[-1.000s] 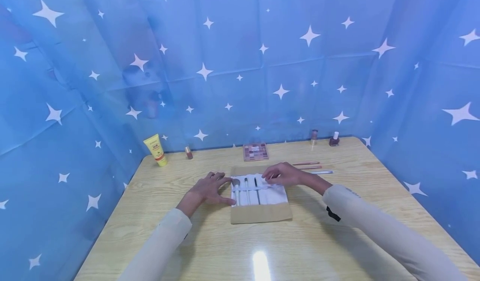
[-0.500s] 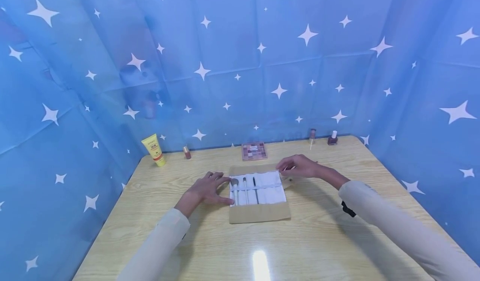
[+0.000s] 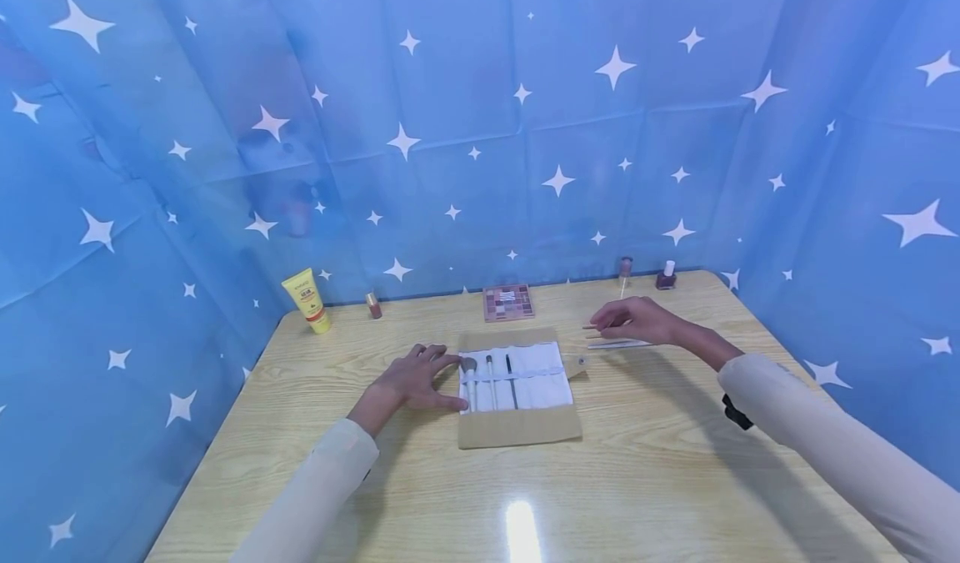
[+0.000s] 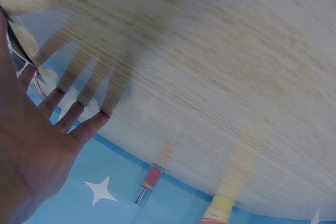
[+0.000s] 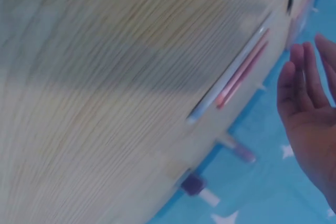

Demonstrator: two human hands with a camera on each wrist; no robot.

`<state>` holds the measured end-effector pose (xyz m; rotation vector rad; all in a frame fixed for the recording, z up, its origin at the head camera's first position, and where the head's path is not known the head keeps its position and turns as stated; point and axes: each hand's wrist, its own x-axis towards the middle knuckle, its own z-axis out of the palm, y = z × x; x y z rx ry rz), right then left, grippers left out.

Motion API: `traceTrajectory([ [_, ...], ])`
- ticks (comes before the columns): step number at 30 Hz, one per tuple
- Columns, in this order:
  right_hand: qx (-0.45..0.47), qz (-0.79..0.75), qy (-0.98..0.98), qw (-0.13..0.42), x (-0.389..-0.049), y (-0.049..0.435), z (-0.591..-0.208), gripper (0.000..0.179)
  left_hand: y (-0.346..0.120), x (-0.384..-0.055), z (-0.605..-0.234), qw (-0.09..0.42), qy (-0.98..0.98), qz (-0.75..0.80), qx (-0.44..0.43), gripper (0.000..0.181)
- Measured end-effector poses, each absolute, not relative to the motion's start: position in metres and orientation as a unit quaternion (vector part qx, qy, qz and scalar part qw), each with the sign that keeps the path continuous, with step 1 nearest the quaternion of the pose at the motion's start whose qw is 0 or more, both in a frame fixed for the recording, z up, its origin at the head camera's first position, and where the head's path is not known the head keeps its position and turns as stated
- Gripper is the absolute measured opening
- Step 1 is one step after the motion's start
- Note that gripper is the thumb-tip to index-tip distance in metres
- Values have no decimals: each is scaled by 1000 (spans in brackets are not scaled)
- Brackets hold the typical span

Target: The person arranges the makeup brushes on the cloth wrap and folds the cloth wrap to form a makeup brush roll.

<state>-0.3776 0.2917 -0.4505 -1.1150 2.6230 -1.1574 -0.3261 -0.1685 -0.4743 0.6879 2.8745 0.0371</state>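
At the far left of the table (image 3: pixel 300 480), a yellow tube (image 3: pixel 307 300) stands on its cap near the blue, star-patterned cloth (image 3: pixel 450 179). Next comes a small capped tube (image 3: pixel 373 305). The left hand (image 3: pixel 416 379) is spread wide, its thumb and forefinger at the left edge of an unrolled tan and white brush case (image 3: pixel 520 428). Three brushes (image 3: pixel 471 389) sit side by side under the case's band, in its left part. Behind the case lies a makeup palette (image 3: pixel 508 304). Farther right, the right hand (image 3: pixel 637 321), fingers loosely bent and holding nothing visible, hovers by a pale stick (image 5: pixel 228 74) and two pinkish sticks (image 5: pixel 244 69) on the table. A slim tube (image 3: pixel 626 268) and a dark, white-capped bottle (image 3: pixel 665 276) stand behind.
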Motion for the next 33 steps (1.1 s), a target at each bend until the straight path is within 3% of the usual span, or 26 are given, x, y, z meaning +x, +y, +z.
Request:
traceTrajectory([
  [13, -332, -342, 879, -2, -378, 338, -453, 24, -171, -327, -475, 89, 966, 16, 241, 92],
  [33, -267, -291, 918, 30, -379, 374, -477, 22, -170, -327, -477, 91, 968, 14, 233, 95],
])
